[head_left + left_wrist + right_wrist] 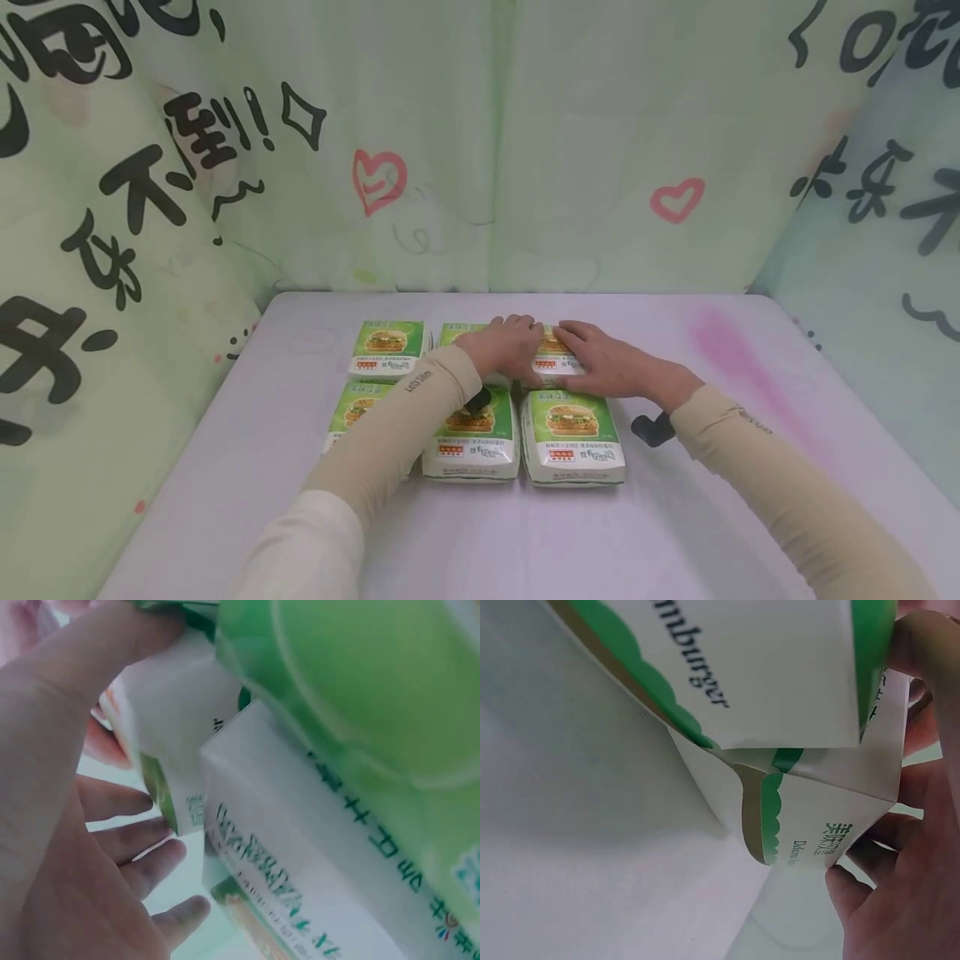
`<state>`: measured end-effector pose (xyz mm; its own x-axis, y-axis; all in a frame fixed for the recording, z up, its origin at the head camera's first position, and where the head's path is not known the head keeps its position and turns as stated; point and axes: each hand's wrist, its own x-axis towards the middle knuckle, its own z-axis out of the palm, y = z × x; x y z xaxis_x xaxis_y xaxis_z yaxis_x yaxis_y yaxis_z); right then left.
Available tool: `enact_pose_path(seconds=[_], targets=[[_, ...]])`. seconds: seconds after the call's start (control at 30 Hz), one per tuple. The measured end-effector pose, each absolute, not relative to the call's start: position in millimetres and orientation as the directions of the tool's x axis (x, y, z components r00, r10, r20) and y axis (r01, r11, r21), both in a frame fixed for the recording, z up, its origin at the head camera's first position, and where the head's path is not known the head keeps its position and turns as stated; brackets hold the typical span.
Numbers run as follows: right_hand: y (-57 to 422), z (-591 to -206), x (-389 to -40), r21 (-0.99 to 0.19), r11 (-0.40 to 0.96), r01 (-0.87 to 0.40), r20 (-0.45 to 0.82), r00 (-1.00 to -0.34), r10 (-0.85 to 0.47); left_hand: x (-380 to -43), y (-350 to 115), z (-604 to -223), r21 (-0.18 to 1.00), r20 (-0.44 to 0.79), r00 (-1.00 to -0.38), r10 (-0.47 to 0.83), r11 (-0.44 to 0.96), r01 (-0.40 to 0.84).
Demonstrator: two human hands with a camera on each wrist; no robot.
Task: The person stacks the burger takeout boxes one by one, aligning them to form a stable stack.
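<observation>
Several green-and-white hamburger boxes stand in two rows of three on the table. In the head view, my left hand (504, 348) reaches over the back middle box (456, 332) to the left side of the back right box (553, 365). Along that box's right side, my right hand (621, 365) grips its edge. In the left wrist view, the thumb and spread fingers (124, 799) lie about a white box end (180, 712). The right wrist view shows thumb and fingers around a box corner (832, 810). My left forearm partly hides the front left box (352, 408).
The front middle box (471, 450) and front right box (573, 437) sit close before the back row. A further box (386, 346) stands at the back left. Curtains (570, 150) with drawings surround the white-covered table (247, 492). A dark device (652, 430) is at my right wrist.
</observation>
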<state>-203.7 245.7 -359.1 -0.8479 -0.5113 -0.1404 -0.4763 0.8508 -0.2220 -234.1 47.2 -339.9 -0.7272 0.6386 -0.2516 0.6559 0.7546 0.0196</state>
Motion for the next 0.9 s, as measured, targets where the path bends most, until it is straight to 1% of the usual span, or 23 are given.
enact_pose_path(seconds=[0.2,0.33,0.47,0.9], targets=[[246.0,-359.0,-203.5,-0.227,0.848,-0.48,-0.138,-0.846,-0.516,-236.5,44.7,-334.0,0.081,-0.263,-0.701,0.662,0.74,0.668],[246.2,-358.5,-204.9,-0.26,0.849,-0.459,-0.152,-0.849,-0.506,-237.3,43.0,-331.4,0.114,-0.272,-0.685,0.676,0.729,0.675],[246.2,-359.1,-206.5,-0.295,0.85,-0.437,-0.155,-0.856,-0.494,-237.7,42.8,-332.3,0.11,-0.263,-0.683,0.681,0.725,0.68],[243.8,-362.5,-204.3,-0.351,0.84,-0.414,-0.126,-0.868,-0.48,-233.9,40.6,-338.3,0.08,-0.219,-0.683,0.697,0.711,0.699]])
